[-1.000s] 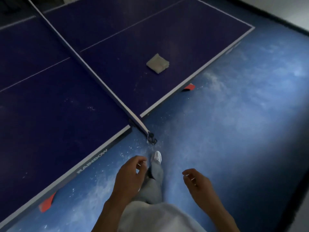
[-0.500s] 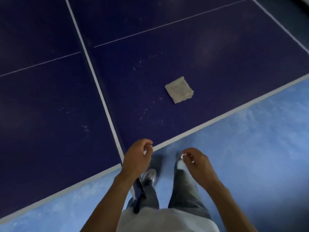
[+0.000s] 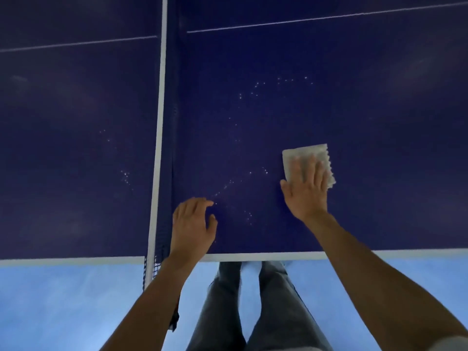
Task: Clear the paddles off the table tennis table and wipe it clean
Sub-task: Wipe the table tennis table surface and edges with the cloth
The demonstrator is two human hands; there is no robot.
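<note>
Pressure comes from a flat palm: the right hand (image 3: pixel 305 191) lies on the folded white cloth (image 3: pixel 305 152) with its fingers (image 3: pixel 315 171) straight and spread, pinching nothing, so only friction ties cloth to hand. The cloth sits on the table (image 3: pixel 379 117) near its near edge, right of the net (image 3: pixel 159 148). The left hand (image 3: pixel 193 225) is relaxed and holds nothing, low over the table by the near edge just beside the net; whether it touches the surface I cannot tell. White specks (image 3: pixel 255 89) lie scattered on both sides of the net. The likeliest fault is the hand sliding over the cloth and leaving it bunched or behind, should the press be too light. A sweep toward the near edge could push the specks off onto the blue floor (image 3: pixel 63 300) rather than gather them. A wide stroke leftward could snag the net or meet the left hand. No paddles are in view.
</note>
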